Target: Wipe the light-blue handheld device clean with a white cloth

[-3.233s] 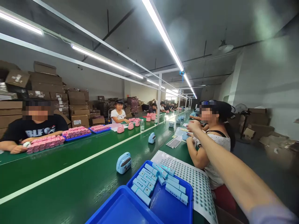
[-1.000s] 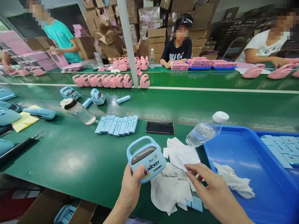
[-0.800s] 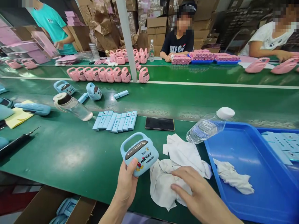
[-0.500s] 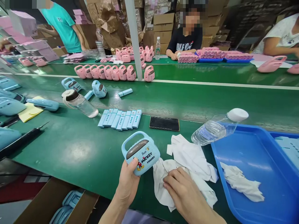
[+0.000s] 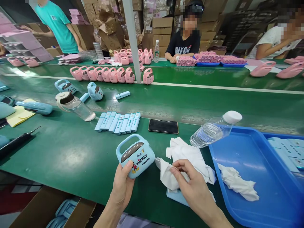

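Observation:
My left hand (image 5: 122,189) holds a light blue handled device (image 5: 135,155) printed "Mickey Friends" above the near edge of the green table (image 5: 71,152). My right hand (image 5: 192,186) pinches a crumpled white cloth (image 5: 187,158) just right of the device and lifts part of it. A flat light blue piece (image 5: 177,195) shows under the cloth. A row of several light blue bars (image 5: 118,122) lies further back, beside a black phone (image 5: 163,126).
A blue tray (image 5: 251,164) with another cloth (image 5: 237,182) sits at right, a lying water bottle (image 5: 215,128) against its rim. A second bottle (image 5: 74,106), blue devices and a screwdriver (image 5: 16,142) lie left. Pink devices (image 5: 111,75) and seated workers line the far side. A cardboard box (image 5: 49,210) stands below.
The view swung from down the line to the table in front. My right hand came down onto the white cloth, gripped it and raised it, uncovering a blue piece. The device shifted slightly left.

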Demonstrator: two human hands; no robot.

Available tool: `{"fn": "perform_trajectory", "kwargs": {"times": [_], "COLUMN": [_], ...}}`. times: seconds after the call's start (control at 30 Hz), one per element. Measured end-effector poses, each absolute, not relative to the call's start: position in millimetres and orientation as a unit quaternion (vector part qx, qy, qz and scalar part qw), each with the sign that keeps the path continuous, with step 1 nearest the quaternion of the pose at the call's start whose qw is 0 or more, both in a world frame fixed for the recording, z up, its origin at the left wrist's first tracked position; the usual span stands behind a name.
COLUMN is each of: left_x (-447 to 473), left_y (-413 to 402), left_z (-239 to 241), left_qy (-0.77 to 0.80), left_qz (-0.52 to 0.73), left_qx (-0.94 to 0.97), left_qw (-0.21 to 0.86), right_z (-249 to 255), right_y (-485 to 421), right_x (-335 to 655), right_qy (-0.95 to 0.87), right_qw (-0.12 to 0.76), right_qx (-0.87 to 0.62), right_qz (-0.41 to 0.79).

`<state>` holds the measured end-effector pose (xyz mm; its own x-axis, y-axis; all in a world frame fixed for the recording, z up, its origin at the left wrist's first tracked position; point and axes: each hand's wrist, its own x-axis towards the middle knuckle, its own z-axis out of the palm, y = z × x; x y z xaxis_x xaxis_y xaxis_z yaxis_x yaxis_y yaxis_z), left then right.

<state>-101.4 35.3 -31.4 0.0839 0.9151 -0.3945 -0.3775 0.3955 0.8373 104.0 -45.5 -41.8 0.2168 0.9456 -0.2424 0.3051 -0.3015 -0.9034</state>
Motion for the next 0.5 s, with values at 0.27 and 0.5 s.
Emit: {"fn": "perform_trajectory", "kwargs": {"times": [0.27,0.5], "left_x": [-118,-110], "left_y": [48,53], "left_z": [-42,-58], "left_qy": [0.552,0.514], "left_qz": [0.443,0.442], "left_qx": [0.247,0.261], "left_qw": [0.662,0.687], "right_z": [-38,-75], "right_y": [-76,-151], "right_x": [146,260], "right_qy": [-0.575,-0.536], "right_qw": [0.327,0.230], "right_qx": [-0.715,-0.812], "right_qz": [0.228,0.029]}}
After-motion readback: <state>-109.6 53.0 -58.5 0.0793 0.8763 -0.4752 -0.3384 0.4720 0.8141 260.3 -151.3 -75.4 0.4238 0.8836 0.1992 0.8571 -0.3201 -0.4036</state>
